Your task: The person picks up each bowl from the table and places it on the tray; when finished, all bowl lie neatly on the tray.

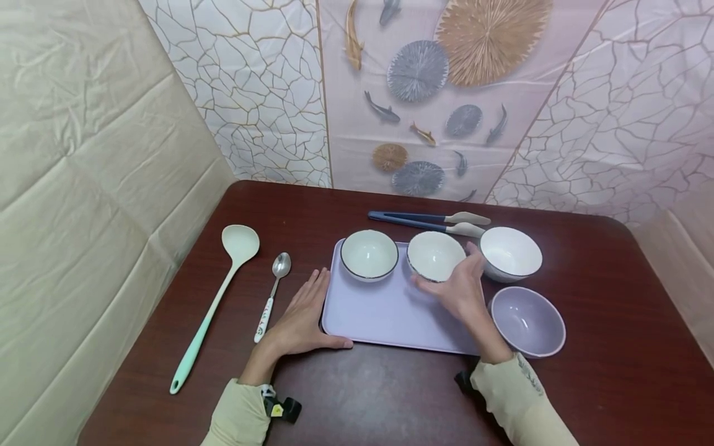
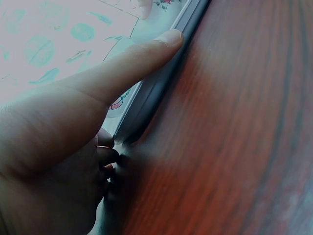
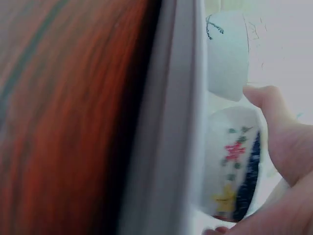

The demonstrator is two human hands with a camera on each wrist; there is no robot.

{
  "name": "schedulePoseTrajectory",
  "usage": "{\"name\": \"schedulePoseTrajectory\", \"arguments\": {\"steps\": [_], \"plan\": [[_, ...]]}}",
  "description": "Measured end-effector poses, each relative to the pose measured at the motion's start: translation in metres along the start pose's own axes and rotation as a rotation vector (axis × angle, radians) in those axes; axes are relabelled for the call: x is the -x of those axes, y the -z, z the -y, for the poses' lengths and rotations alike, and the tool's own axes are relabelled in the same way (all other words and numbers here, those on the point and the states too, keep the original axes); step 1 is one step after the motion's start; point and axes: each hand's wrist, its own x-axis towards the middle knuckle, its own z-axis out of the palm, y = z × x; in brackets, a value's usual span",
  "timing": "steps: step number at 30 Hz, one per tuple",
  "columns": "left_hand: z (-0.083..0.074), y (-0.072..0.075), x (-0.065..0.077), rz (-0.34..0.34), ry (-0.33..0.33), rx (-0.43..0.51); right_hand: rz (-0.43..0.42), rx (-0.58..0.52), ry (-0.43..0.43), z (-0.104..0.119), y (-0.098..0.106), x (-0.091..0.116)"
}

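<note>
A lilac rectangular tray point(image 1: 385, 316) lies on the table with two small white bowls along its far side. My left hand point(image 1: 301, 319) rests at the tray's near left corner, fingers straight along its left edge and thumb point(image 2: 161, 41) against the front edge. My right hand point(image 1: 460, 282) grips the right-hand white bowl point(image 1: 436, 254), its thumb on the near side and fingers round the right. In the right wrist view this bowl point(image 3: 234, 152) has flowers and a dark blue patch outside. The dark-rimmed white bowl point(image 1: 369, 254) stands apart at left, untouched.
Right of the tray stand a larger white bowl point(image 1: 510, 253) and a lilac bowl point(image 1: 527, 322). Blue-handled tongs point(image 1: 429, 222) lie behind the tray. At left are a metal spoon point(image 1: 273, 291) and a cream ladle with a mint handle point(image 1: 214, 303). Cloth walls enclose the table.
</note>
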Motion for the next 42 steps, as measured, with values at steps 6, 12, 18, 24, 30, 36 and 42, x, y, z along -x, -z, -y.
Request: {"name": "schedulePoseTrajectory", "arguments": {"steps": [6,12,18,24,30,36,42], "plan": [[0.001,-0.002,-0.001,0.002,-0.001,-0.001,0.104,-0.004,0.249,0.011,0.04,0.021],[0.001,-0.001,0.001,-0.003,-0.006,-0.002,0.465,-0.066,0.47,-0.01,0.105,0.04],[0.001,0.0,0.001,-0.002,-0.012,-0.001,0.406,-0.044,0.405,-0.046,0.148,0.047],[0.001,-0.001,0.001,-0.007,-0.016,-0.003,0.354,0.003,0.332,-0.081,0.165,0.049],[0.001,-0.002,0.001,-0.003,-0.009,-0.012,0.367,0.022,0.266,-0.101,0.164,0.054],[0.001,-0.002,0.001,-0.004,-0.007,-0.011,0.364,0.061,0.263,-0.107,0.161,0.054],[0.001,-0.002,0.001,-0.005,-0.008,-0.008,0.375,0.051,0.256,-0.11,0.157,0.054]]}}
